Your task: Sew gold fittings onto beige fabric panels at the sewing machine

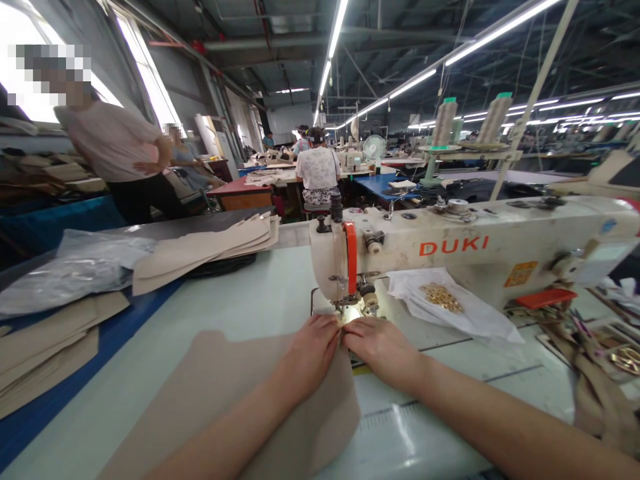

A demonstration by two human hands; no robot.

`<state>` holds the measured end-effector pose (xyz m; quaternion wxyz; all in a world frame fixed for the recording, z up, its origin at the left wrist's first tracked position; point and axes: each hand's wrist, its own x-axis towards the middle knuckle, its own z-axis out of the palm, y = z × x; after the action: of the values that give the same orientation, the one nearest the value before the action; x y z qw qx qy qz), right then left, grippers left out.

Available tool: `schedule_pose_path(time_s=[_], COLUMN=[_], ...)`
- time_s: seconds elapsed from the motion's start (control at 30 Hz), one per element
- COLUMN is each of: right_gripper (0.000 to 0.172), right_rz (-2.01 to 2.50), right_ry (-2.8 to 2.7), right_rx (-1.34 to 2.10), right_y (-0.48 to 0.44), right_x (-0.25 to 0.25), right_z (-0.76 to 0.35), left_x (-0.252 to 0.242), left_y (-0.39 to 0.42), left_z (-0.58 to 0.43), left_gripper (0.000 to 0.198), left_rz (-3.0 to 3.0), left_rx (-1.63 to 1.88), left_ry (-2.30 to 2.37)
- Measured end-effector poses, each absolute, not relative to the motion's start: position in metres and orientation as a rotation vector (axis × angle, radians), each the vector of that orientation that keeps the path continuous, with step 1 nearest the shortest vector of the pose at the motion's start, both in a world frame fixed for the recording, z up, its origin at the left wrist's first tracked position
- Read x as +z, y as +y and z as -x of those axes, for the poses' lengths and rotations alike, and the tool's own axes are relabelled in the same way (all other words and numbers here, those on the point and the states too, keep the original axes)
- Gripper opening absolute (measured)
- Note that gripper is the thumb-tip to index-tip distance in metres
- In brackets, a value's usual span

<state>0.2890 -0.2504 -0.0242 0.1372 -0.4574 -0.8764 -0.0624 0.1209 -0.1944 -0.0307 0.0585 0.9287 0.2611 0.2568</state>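
A large beige panel point(240, 380), of fabric or leather, lies flat under my left forearm, its right edge running up to the sewing machine's point(400, 243) lit needle area. My left hand point(313, 350) is closed at the panel's upper right edge, fingers bent and pressed onto it. Just right of it, my right hand point(383, 350) is closed too, its fingertips almost meeting the left ones in front of the presser foot. What the right fingers pinch is hidden; a tiny yellowish bit shows between the fingertips.
Right of the needle, a white bag point(475, 320) carries small gold metal pieces point(443, 298). Beige panels point(210, 250) are stacked at the left beside a clear plastic bag point(75, 267). Thread cones point(445, 123) stand behind the machine. A person point(115, 143) stands at the left; another point(319, 167) sits ahead.
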Motion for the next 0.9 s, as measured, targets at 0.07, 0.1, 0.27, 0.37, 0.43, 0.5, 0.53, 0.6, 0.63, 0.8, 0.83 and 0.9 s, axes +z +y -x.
schedule_pose_path(time_s=[0.07,0.1,0.27,0.37,0.43,0.5,0.53,0.6,0.63,0.8,0.83,0.9], right_gripper=[0.007,0.007,0.008,0.006,0.005,0.005,0.005,0.006,0.007,0.007,0.007,0.007], right_rz=[1.306,1.3,1.288,1.293,1.322,1.342,1.345,1.331,1.325,1.34,1.347,1.355], right_ry=[-2.528,-2.522,-2.503,-2.493,-2.486,-2.48,-2.48,-2.487,-2.489,-2.486,-2.487,-2.49], right_rx=[-0.172,-0.165,-0.127,-0.131,-0.147,-0.163,-0.165,-0.154,-0.143,-0.128,-0.133,-0.147], right_y=[-0.247,-0.246,-0.242,-0.242,-0.241,-0.24,-0.24,-0.239,-0.239,-0.238,-0.238,-0.238], right_x=[-0.025,-0.025,-0.028,-0.029,-0.03,-0.03,-0.031,-0.031,-0.032,-0.032,-0.032,-0.032], right_z=[-0.292,-0.292,-0.292,-0.292,-0.291,-0.291,-0.291,-0.291,-0.291,-0.291,-0.291,-0.29], left_x=[-0.033,-0.034,-0.035,-0.034,-0.033,-0.033,-0.033,-0.033,-0.033,-0.034,-0.035,-0.036], left_y=[-0.189,-0.187,-0.183,-0.182,-0.181,-0.18,-0.18,-0.179,-0.178,-0.176,-0.175,-0.175], left_z=[-0.123,-0.124,-0.124,-0.124,-0.124,-0.124,-0.124,-0.124,-0.124,-0.123,-0.123,-0.123], left_gripper=[0.02,0.02,0.021,0.021,0.021,0.02,0.02,0.021,0.021,0.022,0.022,0.022], left_rz=[-2.823,-2.831,-2.849,-2.831,-2.827,-2.829,-2.831,-2.827,-2.822,-2.806,-2.806,-2.805], left_rx=[0.787,0.795,0.816,0.813,0.799,0.793,0.795,0.811,0.814,0.837,0.837,0.828], left_ry=[0.782,0.777,0.753,0.765,0.769,0.77,0.767,0.756,0.75,0.731,0.732,0.738])
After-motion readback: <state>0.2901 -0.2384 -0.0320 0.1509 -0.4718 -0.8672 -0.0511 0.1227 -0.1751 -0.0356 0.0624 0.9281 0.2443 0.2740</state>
